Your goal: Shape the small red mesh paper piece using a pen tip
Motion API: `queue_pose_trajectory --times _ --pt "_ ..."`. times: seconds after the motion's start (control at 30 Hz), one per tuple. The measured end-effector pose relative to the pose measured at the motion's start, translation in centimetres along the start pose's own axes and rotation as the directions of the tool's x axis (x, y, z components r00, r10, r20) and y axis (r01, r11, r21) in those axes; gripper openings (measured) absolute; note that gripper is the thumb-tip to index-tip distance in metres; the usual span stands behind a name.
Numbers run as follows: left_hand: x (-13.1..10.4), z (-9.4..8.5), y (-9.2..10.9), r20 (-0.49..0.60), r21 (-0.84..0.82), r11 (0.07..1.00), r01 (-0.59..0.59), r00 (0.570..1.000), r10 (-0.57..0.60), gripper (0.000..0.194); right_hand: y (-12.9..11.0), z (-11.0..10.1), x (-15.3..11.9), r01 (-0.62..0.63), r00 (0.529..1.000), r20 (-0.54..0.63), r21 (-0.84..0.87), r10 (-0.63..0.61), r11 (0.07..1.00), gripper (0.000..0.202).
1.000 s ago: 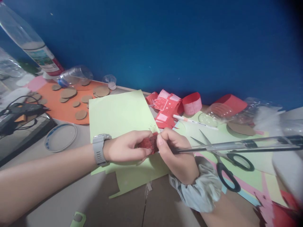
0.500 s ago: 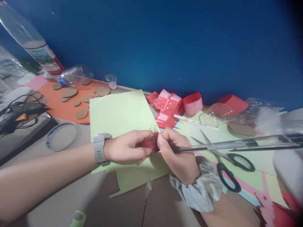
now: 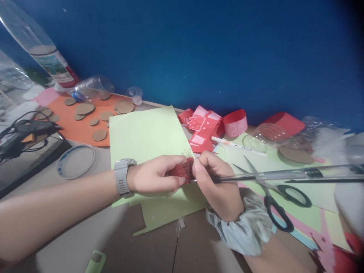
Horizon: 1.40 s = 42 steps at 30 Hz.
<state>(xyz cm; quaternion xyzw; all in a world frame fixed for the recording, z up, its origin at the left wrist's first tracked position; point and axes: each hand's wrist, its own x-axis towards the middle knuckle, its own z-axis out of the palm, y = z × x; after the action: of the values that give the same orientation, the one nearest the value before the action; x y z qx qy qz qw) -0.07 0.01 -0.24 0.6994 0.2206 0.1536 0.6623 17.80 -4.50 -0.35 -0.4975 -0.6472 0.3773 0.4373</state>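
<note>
Honestly, not much is changing over this last second: the view is drifting a touch, with your hands and the stuff around them sliding slightly right together, while your hold is looking about the same. My read is that the work is sitting in a slow, careful stage, where you're keeping things steady rather than shifting them around.

Your left hand is gripping a small red-and-black piece with a woven-looking surface, thumb and fingers closing around it and hiding its left part. Your right hand is clasping a long, clear-barrelled pen with dark parts, its shaft pointing off to the right. That hand's thumb and forefinger are coming together at the piece's right edge; whether they're actually pinching it, I can't tell.

The piece is sitting between your two hands, over the lower right part of a big pale green paper sheet. It's showing a fine grid of dark specks on red, but blur and fingers are covering too much for me to call its full shape or material. The metal scissors with black handles are lying open just right of your right hand, with the pen crossing in front of them.
</note>
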Motion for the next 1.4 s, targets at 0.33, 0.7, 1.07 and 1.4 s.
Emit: queue_pose_trajectory --times 0.33,0.7,1.07,1.4 --pt "0.14 -0.02 0.02 0.000 0.014 1.000 -0.005 1.000 0.005 0.008 -0.06 0.01 0.03 0.003 1.000 0.007 0.003 -0.003 1.000 0.025" --pt "0.05 -0.04 -0.03 0.003 -0.007 1.000 -0.001 1.000 0.001 0.008 0.05 -0.19 -0.28 0.029 0.999 -0.020 0.021 -0.029 0.999 0.026" --pt "0.30 -0.17 -0.25 -0.021 0.006 1.000 -0.026 0.999 0.026 0.013 0.63 -0.37 -0.87 0.032 0.999 -0.033 0.082 -0.030 0.996 0.031" --pt "0.28 -0.25 -0.15 0.021 -0.045 0.999 0.001 1.000 0.000 0.010 0.50 -0.22 -0.90 0.036 0.999 -0.022 0.041 -0.035 0.998 0.033"
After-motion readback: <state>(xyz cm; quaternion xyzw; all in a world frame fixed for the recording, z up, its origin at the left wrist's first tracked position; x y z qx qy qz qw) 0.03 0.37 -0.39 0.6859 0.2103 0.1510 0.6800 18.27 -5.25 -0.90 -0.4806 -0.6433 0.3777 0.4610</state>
